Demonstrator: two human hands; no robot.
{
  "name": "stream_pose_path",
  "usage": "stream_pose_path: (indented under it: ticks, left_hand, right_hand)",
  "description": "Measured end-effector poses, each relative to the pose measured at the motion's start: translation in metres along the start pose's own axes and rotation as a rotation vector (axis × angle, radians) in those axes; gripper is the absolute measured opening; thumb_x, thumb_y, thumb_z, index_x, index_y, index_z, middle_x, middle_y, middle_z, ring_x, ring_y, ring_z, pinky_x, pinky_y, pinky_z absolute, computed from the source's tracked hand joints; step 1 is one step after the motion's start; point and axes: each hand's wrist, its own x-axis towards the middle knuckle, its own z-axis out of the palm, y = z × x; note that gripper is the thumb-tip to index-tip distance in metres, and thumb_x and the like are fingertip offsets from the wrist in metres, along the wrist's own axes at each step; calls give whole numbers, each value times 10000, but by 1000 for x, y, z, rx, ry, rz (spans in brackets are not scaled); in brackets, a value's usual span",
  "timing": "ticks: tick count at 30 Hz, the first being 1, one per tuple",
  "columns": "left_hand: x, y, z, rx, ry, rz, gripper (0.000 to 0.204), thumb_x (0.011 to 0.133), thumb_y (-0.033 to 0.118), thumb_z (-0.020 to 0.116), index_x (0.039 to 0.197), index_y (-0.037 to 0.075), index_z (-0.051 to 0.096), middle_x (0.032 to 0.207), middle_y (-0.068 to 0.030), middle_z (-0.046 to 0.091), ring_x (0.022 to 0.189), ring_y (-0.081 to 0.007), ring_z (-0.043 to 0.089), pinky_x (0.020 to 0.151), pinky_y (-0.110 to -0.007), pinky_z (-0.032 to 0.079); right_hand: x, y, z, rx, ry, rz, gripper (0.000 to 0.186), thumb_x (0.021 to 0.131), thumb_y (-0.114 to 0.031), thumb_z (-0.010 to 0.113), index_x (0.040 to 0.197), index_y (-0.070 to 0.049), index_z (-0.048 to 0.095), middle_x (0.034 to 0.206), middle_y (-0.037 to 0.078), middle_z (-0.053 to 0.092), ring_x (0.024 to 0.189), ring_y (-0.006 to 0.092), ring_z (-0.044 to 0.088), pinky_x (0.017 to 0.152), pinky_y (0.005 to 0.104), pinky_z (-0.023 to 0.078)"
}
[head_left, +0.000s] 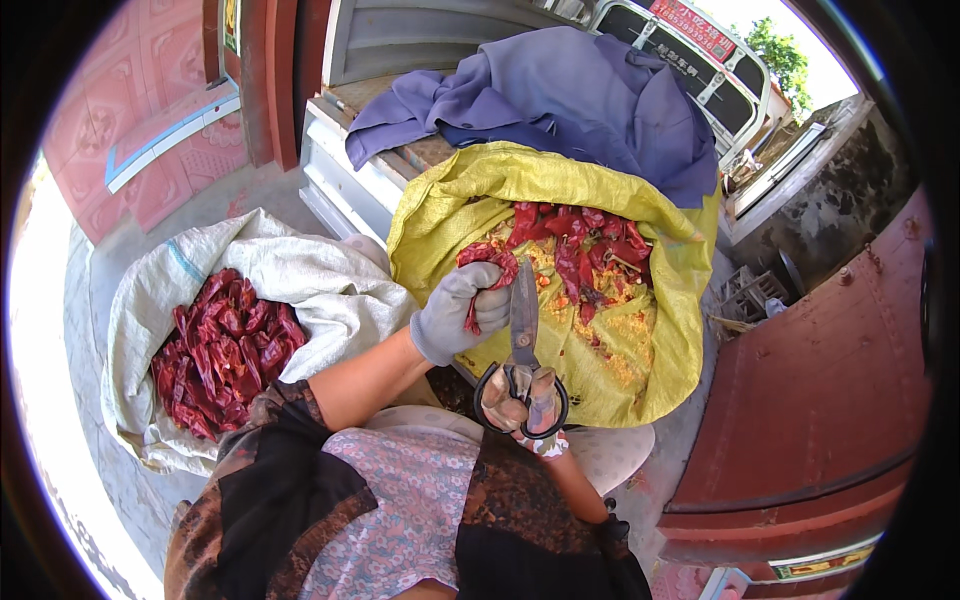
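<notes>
— Dried red chilli [487, 262], where is it right now?

— Pinched in the left hand [458, 312], which wears a grey glove. The fingers [490, 300] are curled shut round the pod, holding it just above the open mouth of the yellow woven sack [640, 200], right beside the scissor blades.

— And the scissors [523, 345]?

— In the right hand [520, 400], also gloved, in a lighter worn glove. Its fingers are threaded through the black loop handles and closed on them. The blades point up and away from the person and look nearly shut, with the chilli touching or almost touching their left side; I cannot tell which.

— What is inside the yellow sack?

— Cut pieces of red chilli [585, 245] heaped toward the far side, and a spread of pale yellow seeds [625, 330] lower down on the lining.

— Anything to the left?

— A white woven sack [300, 270], mouth rolled open, lying on the concrete floor [200, 210]. It holds a pile of whole dried chillies [225, 350], dark red and glossy. It sits close beside the yellow sack, well apart from the hands.

— Behind the yellow sack?

— A purple-blue cloth [570, 95] bunched on a metal surface [335, 170], its edge hanging over the sack's far rim. A red metal door [830, 400] fills the right side.
</notes>
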Motion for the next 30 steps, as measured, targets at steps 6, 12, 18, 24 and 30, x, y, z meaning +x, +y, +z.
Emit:
stream_pose_path:
  ticks: [6,12,18,24,30]
  left_hand:
    - [6,-10,7,-79,-24,-26,297,880,246,434,602,165,366,478,75,271,387,-68,264,393,-231,227]
    - [-10,-23,-14,-213,-61,-75,229,873,279,428,848,68,513,497,85,294,393,-65,273,401,-231,243]
    - [-7,-12,-16,-234,-161,-97,241,886,289,445,822,60,483,507,83,258,412,-64,268,414,-232,241]
    - [-10,-12,-15,-136,-192,-78,309,906,341,438,700,111,417,515,83,257,423,-60,260,409,-230,234]
    - [-12,-5,-8,8,-158,-297,353,871,292,439,564,147,342,481,61,288,394,-79,245,401,-236,239]
  right_hand:
    - [14,2,-6,583,-286,-152,627,783,-721,439,709,-99,475,482,-39,414,378,77,354,341,219,239]
    - [16,-67,-47,109,-3,-47,561,811,-573,559,905,-21,570,579,1,483,434,81,422,377,226,334]
    - [1,-108,-7,-1771,294,-236,664,596,-490,756,1036,-43,538,738,131,550,651,324,546,590,394,452]
    - [2,-116,2,-2021,240,-312,742,543,-605,728,995,-44,552,818,165,585,741,361,584,633,429,465]
    - [7,-131,18,-2080,212,-54,729,492,-663,712,830,-33,572,773,159,610,738,351,610,642,416,474]
